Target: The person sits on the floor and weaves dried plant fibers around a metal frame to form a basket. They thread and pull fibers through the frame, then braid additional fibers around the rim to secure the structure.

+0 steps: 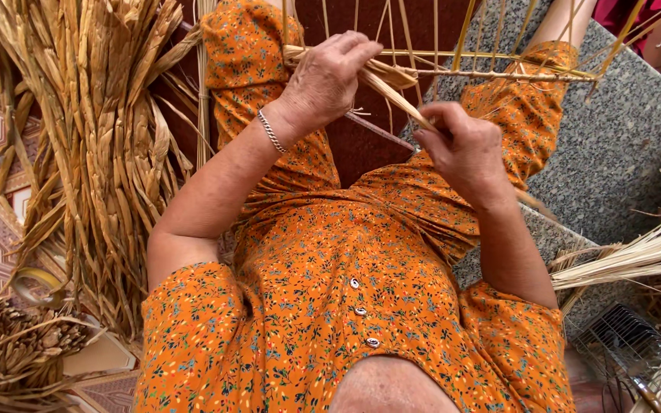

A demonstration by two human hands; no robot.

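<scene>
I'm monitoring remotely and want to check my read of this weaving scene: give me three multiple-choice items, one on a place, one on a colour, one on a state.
1. Where does the big bundle of dried leaves lie?
A. On the person's left side, on the patterned tiled floor
B. Across the person's lap
C. On the grey stone slab

2. What colour is the flowered dress?
A. Blue
B. Orange
C. White

3. What is the right hand doing?
A. Resting open on the knee
B. Holding a pair of scissors
C. Pinching a pale strand

Answers:
1 A, the bundle lies beside the left arm, over the tiles.
2 B, the cloth is orange with small flowers.
3 C, its fingers close on the strand that runs up to the left hand, which grips the woven frame.
</scene>
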